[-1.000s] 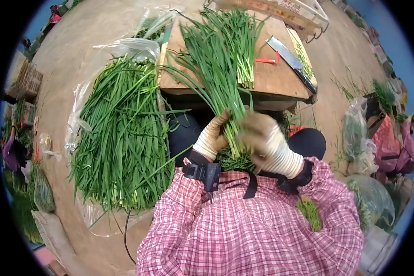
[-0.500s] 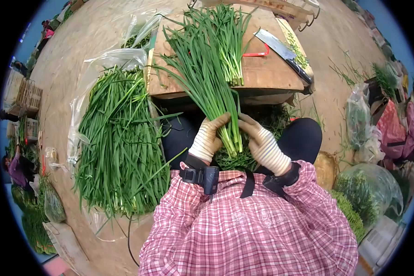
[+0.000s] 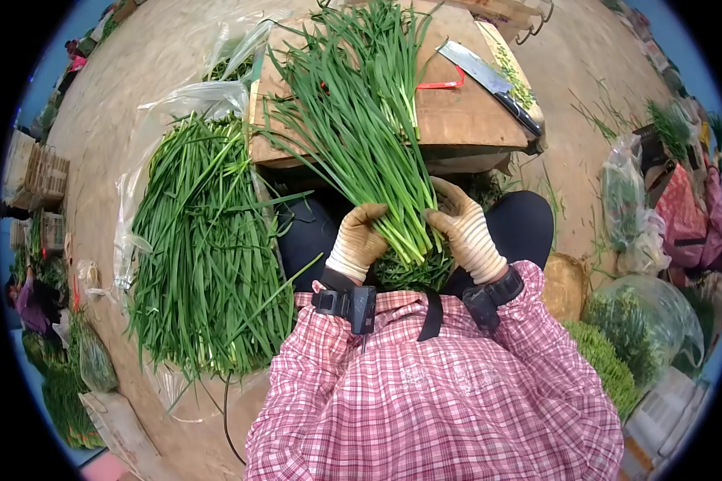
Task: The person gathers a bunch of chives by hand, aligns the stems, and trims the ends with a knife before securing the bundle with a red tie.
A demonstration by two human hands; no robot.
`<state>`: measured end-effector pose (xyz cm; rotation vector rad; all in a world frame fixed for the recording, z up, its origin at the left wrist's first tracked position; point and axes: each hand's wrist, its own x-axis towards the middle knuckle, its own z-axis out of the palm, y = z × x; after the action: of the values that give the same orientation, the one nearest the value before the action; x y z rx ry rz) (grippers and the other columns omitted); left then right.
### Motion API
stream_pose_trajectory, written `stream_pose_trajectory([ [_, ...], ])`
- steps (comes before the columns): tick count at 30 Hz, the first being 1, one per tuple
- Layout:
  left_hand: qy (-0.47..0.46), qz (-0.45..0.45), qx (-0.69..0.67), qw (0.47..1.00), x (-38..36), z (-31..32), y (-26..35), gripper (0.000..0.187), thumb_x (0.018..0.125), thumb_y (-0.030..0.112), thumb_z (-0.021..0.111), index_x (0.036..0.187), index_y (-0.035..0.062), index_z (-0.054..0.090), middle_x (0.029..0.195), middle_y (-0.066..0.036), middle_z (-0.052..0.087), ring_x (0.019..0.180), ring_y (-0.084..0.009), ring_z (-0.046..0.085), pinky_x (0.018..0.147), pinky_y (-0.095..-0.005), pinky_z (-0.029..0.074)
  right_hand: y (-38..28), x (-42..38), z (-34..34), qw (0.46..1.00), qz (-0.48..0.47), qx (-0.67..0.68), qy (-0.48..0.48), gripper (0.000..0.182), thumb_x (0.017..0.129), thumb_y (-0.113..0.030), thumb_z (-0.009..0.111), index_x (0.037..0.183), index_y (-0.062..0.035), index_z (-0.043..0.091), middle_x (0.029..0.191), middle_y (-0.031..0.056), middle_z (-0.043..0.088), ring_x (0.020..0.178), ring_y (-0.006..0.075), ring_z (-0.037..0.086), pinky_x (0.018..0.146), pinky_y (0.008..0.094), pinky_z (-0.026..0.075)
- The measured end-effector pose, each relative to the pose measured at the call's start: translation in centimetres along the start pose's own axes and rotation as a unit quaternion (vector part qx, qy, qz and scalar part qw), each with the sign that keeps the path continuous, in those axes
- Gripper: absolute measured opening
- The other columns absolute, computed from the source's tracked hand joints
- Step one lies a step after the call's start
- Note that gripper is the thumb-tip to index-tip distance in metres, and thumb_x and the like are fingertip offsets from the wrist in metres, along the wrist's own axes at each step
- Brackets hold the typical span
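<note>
A fanned bunch of garlic chives slants across my lap, its pale stem ends toward me and its leaves over the wooden board. My left hand, in a striped work glove, grips the bunch from the left near the stem ends. On the other side, my gloved right hand curls around its right edge, thumb in front; its other fingers are partly hidden. A second bunch of chives lies on the board, partly covered by the held one.
A cleaver with a black handle and a red strip lie on the board's right. A large chive pile sits on plastic sheeting at my left. Bagged greens stand at right. Loose leaves lie below my hands.
The held bunch has spread wider and flatter. My right hand has shifted slightly up and right, its fingers opened further around the stems. My left hand has moved slightly left.
</note>
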<state>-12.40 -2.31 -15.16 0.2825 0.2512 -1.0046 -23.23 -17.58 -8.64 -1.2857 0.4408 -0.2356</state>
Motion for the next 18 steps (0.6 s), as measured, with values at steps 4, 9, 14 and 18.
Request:
stream_pose_trajectory([
  [4,0.034,0.057,0.164,0.984,-0.8,1.4,-0.5,0.039,0.088,0.009,0.065,0.124,-0.0020,0.056,0.120,-0.016,0.064,0.109,-0.0315,0.063,0.102,-0.0509,0.048,-0.8,-0.4,1.0,0.998,-0.048,-0.022,-0.016,0.060,0.081,0.007,0.061,0.138,0.0063,0.044,0.128,0.0131,0.057,0.108,0.0175,0.059,0.095,0.0301,0.049],
  [9,-0.021,0.012,0.057,0.998,0.9,-1.7,-0.3,0.042,0.087,0.008,0.067,0.125,-0.0016,0.055,0.119,-0.015,0.064,0.108,-0.0301,0.064,0.103,-0.0509,0.048,-0.8,0.1,-0.7,0.985,0.059,0.164,-0.005,0.049,0.087,0.005,0.051,0.136,0.0077,0.047,0.125,0.0151,0.061,0.111,0.0194,0.060,0.098,0.0314,0.048],
  [14,-0.055,0.054,0.099,0.992,0.2,0.7,-0.9,0.044,0.087,0.010,0.067,0.128,-0.0015,0.054,0.123,-0.015,0.063,0.112,-0.0295,0.062,0.104,-0.0469,0.046,0.9,-0.6,0.7,0.994,-0.083,-0.063,0.022,0.047,0.090,0.004,0.048,0.136,0.0048,0.048,0.128,0.0170,0.059,0.117,0.0213,0.057,0.103,0.0320,0.043],
  [18,0.011,0.124,0.297,0.947,0.2,3.4,-1.5,0.042,0.089,0.012,0.067,0.127,-0.0004,0.055,0.122,-0.012,0.063,0.111,-0.0241,0.062,0.101,-0.0411,0.050,2.8,-0.7,1.2,0.937,-0.189,-0.293,0.010,0.044,0.090,0.003,0.047,0.134,0.0039,0.051,0.127,0.0170,0.059,0.116,0.0217,0.058,0.100,0.0316,0.044],
])
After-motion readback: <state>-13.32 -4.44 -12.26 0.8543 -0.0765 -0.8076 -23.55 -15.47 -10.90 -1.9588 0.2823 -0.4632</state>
